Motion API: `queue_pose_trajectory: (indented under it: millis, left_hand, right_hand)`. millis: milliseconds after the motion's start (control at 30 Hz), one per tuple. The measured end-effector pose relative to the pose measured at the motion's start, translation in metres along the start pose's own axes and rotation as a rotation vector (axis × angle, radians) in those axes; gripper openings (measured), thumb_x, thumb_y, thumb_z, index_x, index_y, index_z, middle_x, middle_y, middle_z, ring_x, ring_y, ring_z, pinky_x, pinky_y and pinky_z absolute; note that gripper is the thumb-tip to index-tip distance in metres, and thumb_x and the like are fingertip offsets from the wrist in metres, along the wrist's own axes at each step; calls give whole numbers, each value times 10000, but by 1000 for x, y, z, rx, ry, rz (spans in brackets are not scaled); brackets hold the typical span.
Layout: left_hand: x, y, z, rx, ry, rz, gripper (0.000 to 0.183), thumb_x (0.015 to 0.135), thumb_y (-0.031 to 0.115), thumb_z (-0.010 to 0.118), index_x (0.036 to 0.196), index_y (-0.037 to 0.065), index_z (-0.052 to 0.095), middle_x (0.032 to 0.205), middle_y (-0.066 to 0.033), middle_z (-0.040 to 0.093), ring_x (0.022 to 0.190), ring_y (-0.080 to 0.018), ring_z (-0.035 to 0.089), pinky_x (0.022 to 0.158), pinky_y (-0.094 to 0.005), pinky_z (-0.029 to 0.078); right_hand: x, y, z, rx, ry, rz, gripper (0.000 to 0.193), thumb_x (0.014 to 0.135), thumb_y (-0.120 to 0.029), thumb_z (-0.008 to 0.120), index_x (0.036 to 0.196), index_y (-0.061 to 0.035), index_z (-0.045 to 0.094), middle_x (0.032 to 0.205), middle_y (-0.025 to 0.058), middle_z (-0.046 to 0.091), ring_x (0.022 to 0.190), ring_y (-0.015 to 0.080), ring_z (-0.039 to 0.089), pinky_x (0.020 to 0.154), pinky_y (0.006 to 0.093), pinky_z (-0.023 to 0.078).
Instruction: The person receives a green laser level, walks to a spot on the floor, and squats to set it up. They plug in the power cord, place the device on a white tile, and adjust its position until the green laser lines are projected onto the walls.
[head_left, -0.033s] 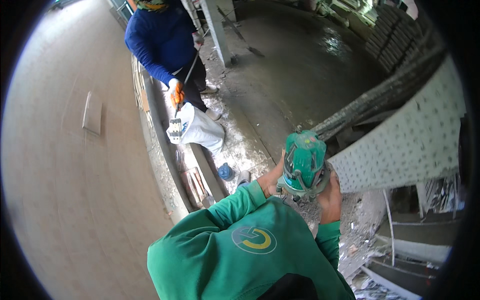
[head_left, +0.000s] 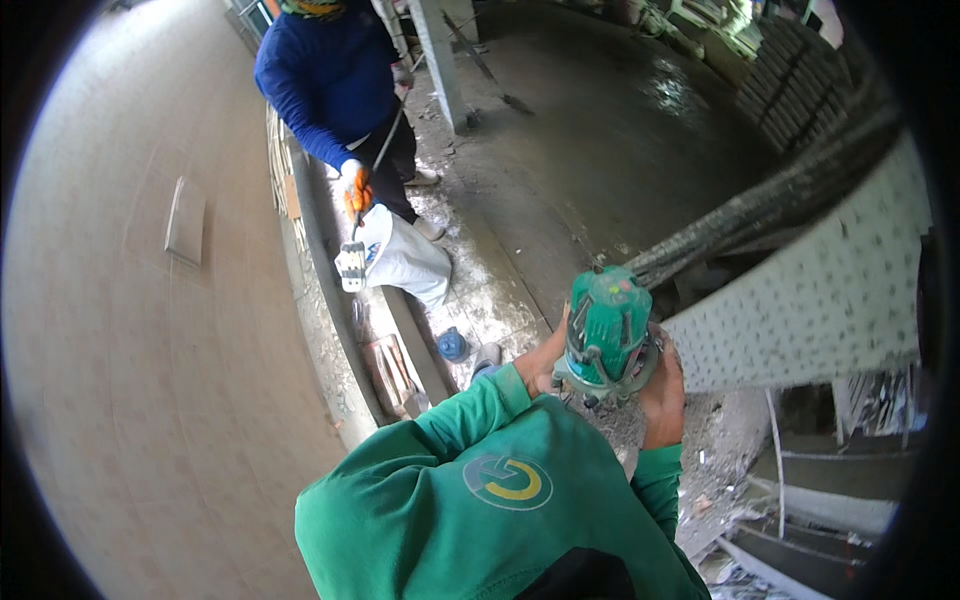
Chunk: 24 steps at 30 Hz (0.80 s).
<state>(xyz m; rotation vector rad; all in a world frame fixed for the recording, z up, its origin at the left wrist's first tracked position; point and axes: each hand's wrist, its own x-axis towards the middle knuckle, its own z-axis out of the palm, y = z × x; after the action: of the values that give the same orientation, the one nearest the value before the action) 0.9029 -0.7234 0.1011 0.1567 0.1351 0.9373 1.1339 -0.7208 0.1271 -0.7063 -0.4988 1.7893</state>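
Observation:
A green laser level (head_left: 608, 325) with a dark-framed, clear-windowed body and small feet on its base is held up in front of my chest. My left hand (head_left: 542, 358) grips it at the left side, its fingers partly hidden behind the body. On the other side my right hand (head_left: 663, 388) is closed around the base, fingertips mostly out of sight. Both forearms are in green sleeves.
To the left, a co-worker (head_left: 325, 90) in a blue top and orange-white gloves holds a long-handled tool over a white sack (head_left: 410, 260). A blue jug (head_left: 452, 345) stands on the floor. At right is a perforated pale panel (head_left: 800, 300), beside a long beam (head_left: 740, 225).

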Motion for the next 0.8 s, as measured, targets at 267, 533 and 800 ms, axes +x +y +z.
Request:
queue_pose_trajectory:
  millis: [267,533,800]
  left_hand:
    - [-103,131,-28,33,-352,333,528,1147,311,559,1636,140,454,1586,-65,556,1416,-221,573,1213,-384,473]
    - [-202,187,-87,6,406,471,552,1142,343,557,1641,136,443,1596,-75,545,1427,-229,563,1216,-392,468]
    - [-241,201,-123,-70,628,482,577,1138,375,554,1646,132,432,1605,-85,535,1438,-236,553,1218,-400,464]
  right_hand:
    - [211,96,90,-535,-100,296,324,1104,-245,657,1358,-45,677,938,-11,631,820,98,580,720,272,484]
    - [342,338,271,-815,-488,584,972,959,-466,816,1662,-3,330,1579,242,516,1357,328,589,1140,461,493]
    - [427,434,286,-1180,-601,158,871,945,-400,829,1563,88,459,1518,304,573,1382,369,595,1130,423,502]
